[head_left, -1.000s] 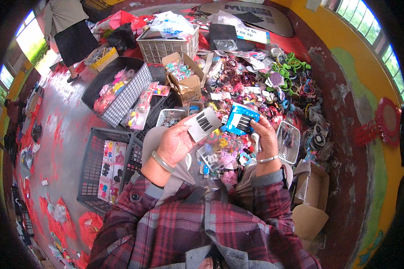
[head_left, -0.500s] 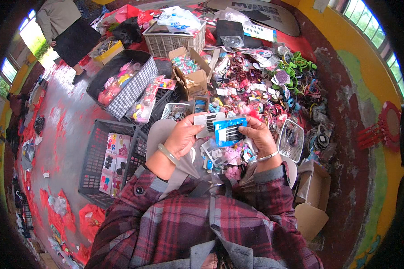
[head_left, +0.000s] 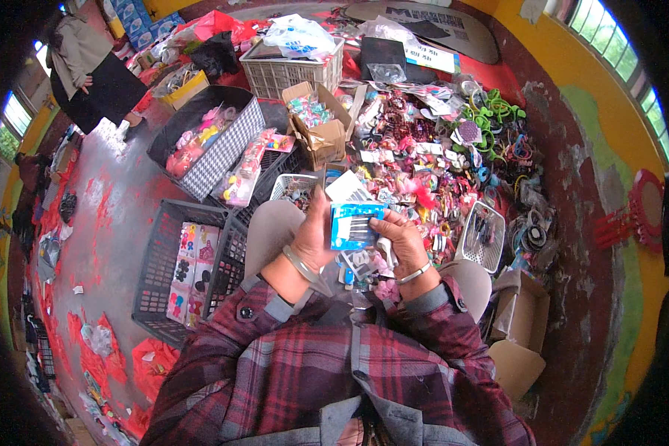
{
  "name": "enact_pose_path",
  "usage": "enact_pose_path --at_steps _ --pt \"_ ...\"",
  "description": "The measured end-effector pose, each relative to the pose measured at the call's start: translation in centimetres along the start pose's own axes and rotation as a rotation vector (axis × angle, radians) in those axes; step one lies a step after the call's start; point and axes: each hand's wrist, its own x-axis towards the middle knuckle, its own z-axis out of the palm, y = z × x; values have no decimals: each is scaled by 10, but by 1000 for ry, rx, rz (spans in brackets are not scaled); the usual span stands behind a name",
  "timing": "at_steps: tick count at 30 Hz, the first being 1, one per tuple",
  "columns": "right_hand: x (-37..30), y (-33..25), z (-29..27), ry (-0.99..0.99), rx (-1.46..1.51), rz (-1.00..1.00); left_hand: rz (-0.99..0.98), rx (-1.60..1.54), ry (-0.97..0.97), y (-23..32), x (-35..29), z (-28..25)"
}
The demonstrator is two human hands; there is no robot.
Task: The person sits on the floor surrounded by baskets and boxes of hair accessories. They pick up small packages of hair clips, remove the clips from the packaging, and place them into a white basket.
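A blue card of thin black hairpins (head_left: 353, 226) is in front of me, pinched at its right side between the thumb and fingers of my right hand (head_left: 403, 241). My left hand (head_left: 312, 232) is closed at the left edge of the cards, its thumb pointing up. Behind the blue card a white card with dark strips (head_left: 348, 187) sticks up at a slant, its lower part hidden; it seems to be gripped by my left fingers, which are partly covered. Below the hands lie a clear plastic case (head_left: 358, 262) and pink hair ornaments (head_left: 385, 288).
Heaped hair accessories (head_left: 416, 163) spread ahead and right, with a white basket (head_left: 482, 236) among them. At left stand a black crate (head_left: 145, 271) and a houndstooth box (head_left: 227, 152). An open carton (head_left: 334, 141) and a pale crate (head_left: 293, 74) are farther off. A person (head_left: 89, 67) stands far left.
The blue card has moved left and turned to overlap the white card, which now tilts up behind it. My hands have drawn closer together. The person at far left has shifted.
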Motion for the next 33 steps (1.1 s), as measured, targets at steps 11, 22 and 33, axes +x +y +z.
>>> enact_pose_path --at_steps 11,22,33 --pt "12 -14 -22 339 -304 -504 -10 -83 48 -12 9 -26" --pt "1 -16 -12 46 -553 -129 -133 -268 57 -5 3 -23" --pt "7 -15 12 270 -948 -833 -53 -176 -18 -15 2 -26"
